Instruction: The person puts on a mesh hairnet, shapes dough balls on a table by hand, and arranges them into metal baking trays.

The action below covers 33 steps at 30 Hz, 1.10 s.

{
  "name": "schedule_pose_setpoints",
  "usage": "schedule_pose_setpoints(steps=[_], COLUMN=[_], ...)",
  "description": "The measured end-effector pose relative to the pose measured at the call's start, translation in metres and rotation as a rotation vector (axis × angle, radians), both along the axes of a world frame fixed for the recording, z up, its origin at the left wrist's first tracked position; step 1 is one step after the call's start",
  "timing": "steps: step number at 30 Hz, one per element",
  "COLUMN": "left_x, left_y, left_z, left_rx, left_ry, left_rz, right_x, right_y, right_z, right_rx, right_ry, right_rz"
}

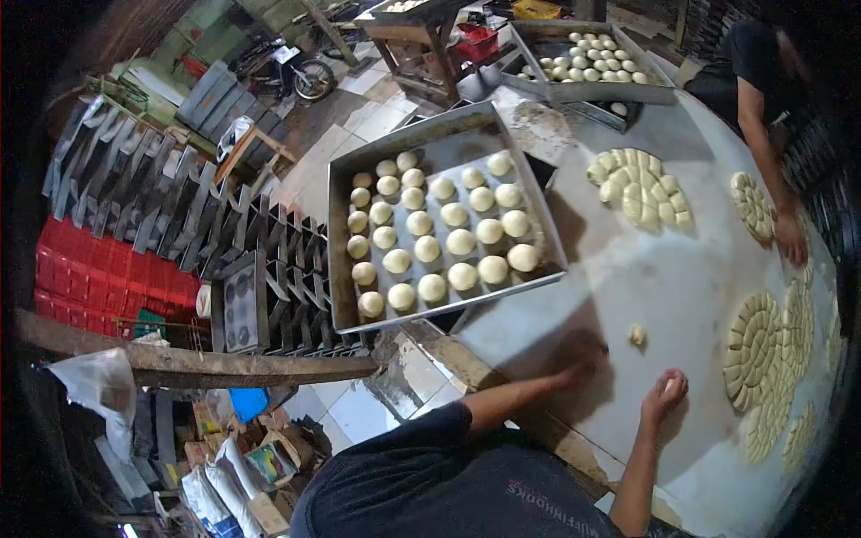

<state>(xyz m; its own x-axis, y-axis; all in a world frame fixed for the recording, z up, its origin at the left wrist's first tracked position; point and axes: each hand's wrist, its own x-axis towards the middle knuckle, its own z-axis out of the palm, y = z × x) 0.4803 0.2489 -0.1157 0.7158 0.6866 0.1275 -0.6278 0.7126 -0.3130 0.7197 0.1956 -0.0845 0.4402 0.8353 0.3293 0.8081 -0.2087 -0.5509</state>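
Observation:
My right hand (665, 394) is low over the pale worktable (574, 421), its fingers curled round a small piece of dough (671, 386) that shows only in part. My left hand (587, 355) is over the table's near edge, dark and smeared, so its fingers do not show clearly. A single lump of dough (638, 335) lies on the table just beyond my right hand. Left of my hands, a square metal tray (523, 285) holds rows of round dough balls (462, 274), with gaps on its right side.
Cut dough rounds (753, 350) lie along the table's right side, and a partly separated one (639, 188) lies farther back. Another person's hand (790, 238) touches a smaller round. A second tray (610, 92) with dough balls stands behind. Stacked metal pans (161, 197) and a wooden beam (206, 363) are at left.

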Motion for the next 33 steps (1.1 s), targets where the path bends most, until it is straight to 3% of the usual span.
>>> schedule_pose_setpoints(steps=[1, 2, 3, 4, 5, 6, 7, 9, 10, 11, 12, 13, 14, 15, 16, 17, 18, 19, 21, 23, 24, 25, 27, 29, 31, 33], left_x=[-0.015, -0.008, -0.028, -0.081, -0.134, -0.171, -0.183, -0.23, -0.258, -0.282, -0.308, -0.327, -0.346, -0.365, -0.381, -0.393, -0.4, -0.404, -0.412, -0.413, -0.414, -0.415, -0.408, -0.379, -0.32, -0.243], left_y=[-0.04, -0.062, -0.051, -0.056, -0.057, -0.043, -0.019, 0.04, 0.081, 0.107, 0.144, 0.195, 0.234, 0.275, 0.306, 0.32, 0.327, 0.329, 0.33, 0.322, 0.314, 0.305, 0.291, 0.281, 0.273, 0.269], left_z=[-0.068, -0.134, -0.088, -0.027, 0.033, 0.095, 0.149, 0.223, 0.239, 0.266, 0.276, 0.249, 0.244, 0.221, 0.19, 0.177, 0.164, 0.153, 0.156, 0.187, 0.208, 0.228, 0.26, 0.277, 0.288, 0.294], left_rx=[-0.696, -1.397, -1.409, -1.815, -2.178, -2.465, -2.605, -2.668, -2.542, -2.197, -2.089, -1.775, -1.741, -1.662, -1.54, -1.577, -1.613, -1.643, -1.628, -1.574, -1.551, -1.539, -1.518, -1.615, -1.966, -2.364], left_ry=[-0.188, -0.367, -0.361, -0.896, -1.475, -2.12, -2.865, -2.526, -2.239, -2.502, -2.594, -2.367, -2.48, -2.504, -2.561, -2.626, -2.609, -2.596, -2.592, -2.697, -2.709, -2.707, -2.685, -2.626, -2.339, -2.198], left_rz=[-0.069, -0.153, -0.182, -0.314, -0.425, -0.498, -0.51, -1.086, -1.313, -1.039, -0.932, -1.187, -1.064, -0.967, -0.838, -0.595, -0.502, -0.407, -0.416, -0.458, -0.528, -0.589, -0.685, -0.712, -0.806, -0.677], right_x=[-0.009, -0.011, -0.001, 0.018, 0.067, 0.046, 0.055, 0.034, 0.012, -0.011, -0.047, -0.092, -0.136, -0.181, -0.23, -0.27, -0.313, -0.349, -0.408, -0.452, -0.454, -0.455, -0.433, -0.379, -0.307, -0.244], right_y=[-0.017, -0.029, -0.038, -0.057, -0.072, -0.063, -0.061, -0.051, -0.038, -0.016, 0.016, 0.052, 0.086, 0.12, 0.151, 0.182, 0.21, 0.243, 0.296, 0.344, 0.348, 0.348, 0.327, 0.293, 0.258, 0.224], right_z=[0.009, 0.02, 0.03, 0.028, -0.008, 0.054, 0.063, 0.09, 0.096, 0.103, 0.123, 0.147, 0.169, 0.193, 0.213, 0.22, 0.244, 0.233, 0.232, 0.175, 0.17, 0.167, 0.18, 0.194, 0.203, 0.199], right_rx=[-0.028, -0.041, -0.176, -0.318, -0.283, -0.539, -0.609, -0.639, -0.497, -0.346, -0.324, -0.303, -0.241, -0.277, -0.127, 0.009, 0.078, 0.269, 0.286, 0.12, -0.034, -0.184, -0.157, 0.095, 0.247, 0.314], right_ry=[-0.082, -0.093, -0.024, 0.051, 0.211, 0.372, 0.728, 0.734, 0.754, 0.766, 0.745, 0.724, 0.785, 0.739, 0.667, 0.517, 0.332, 0.407, 0.237, 0.197, -0.133, -0.456, -0.471, 0.024, 0.121, 0.212], right_rz=[0.17, 0.158, 0.152, 0.135, 0.106, -0.034, -0.299, -0.418, -0.318, -0.21, -0.091, 0.025, 0.244, 0.277, 0.419, 0.535, 0.681, 0.824, 1.0, 1.114, 1.163, 1.178, 1.153, 1.069, 0.776, 0.418])
